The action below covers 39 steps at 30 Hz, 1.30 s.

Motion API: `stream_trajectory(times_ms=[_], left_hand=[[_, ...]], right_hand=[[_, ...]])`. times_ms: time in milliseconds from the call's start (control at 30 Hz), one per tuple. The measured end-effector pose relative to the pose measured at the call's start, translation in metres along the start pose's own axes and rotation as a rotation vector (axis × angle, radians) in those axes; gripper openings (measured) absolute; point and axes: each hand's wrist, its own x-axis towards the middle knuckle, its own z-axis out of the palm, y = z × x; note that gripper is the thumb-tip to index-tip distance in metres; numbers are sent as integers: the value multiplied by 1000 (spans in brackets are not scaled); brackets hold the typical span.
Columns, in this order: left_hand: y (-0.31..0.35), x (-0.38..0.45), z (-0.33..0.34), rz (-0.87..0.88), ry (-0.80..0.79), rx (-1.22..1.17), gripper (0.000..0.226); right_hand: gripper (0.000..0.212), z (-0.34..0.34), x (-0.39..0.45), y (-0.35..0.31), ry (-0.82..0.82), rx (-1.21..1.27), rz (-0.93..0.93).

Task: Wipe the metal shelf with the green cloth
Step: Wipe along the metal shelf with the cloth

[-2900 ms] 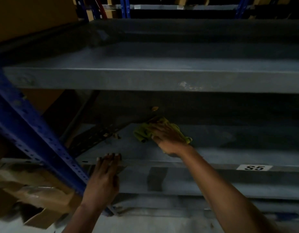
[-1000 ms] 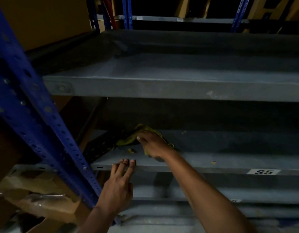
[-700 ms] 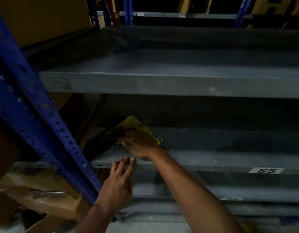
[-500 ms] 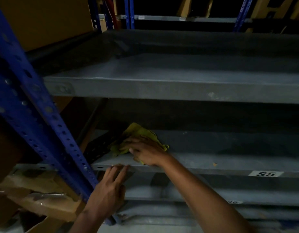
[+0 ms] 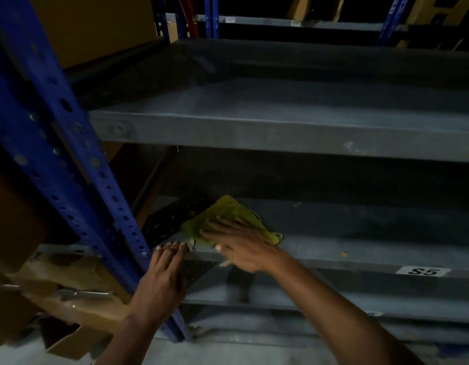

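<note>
The green cloth lies crumpled near the left front corner of a grey metal shelf, the lower one marked S5. My right hand presses flat on the cloth with fingers spread, covering its near half. My left hand rests below and to the left, fingertips touching the shelf's front lip beside the cloth, holding nothing.
A blue perforated upright runs diagonally just left of my left hand. Another grey shelf overhangs closely above. A black perforated bracket sits at the shelf's left end. Torn cardboard boxes lie lower left. A small crumb sits on the shelf's right.
My right hand has slid the cloth leftward and forward toward the shelf's front left corner. My left hand has risen slightly so its fingertips meet the shelf lip.
</note>
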Motion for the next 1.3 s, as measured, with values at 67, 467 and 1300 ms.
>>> stream_trajectory(times_ms=[67, 467, 1300], left_hand=[[1, -1, -1, 12, 6, -7, 58], [7, 1, 7, -47, 21, -69, 64], [-22, 13, 29, -59, -31, 95, 55]], right_hand=[[46, 2, -15, 6, 55, 92, -38], [45, -8, -85, 62, 189, 90, 183], [38, -37, -198, 138, 270, 248, 564]])
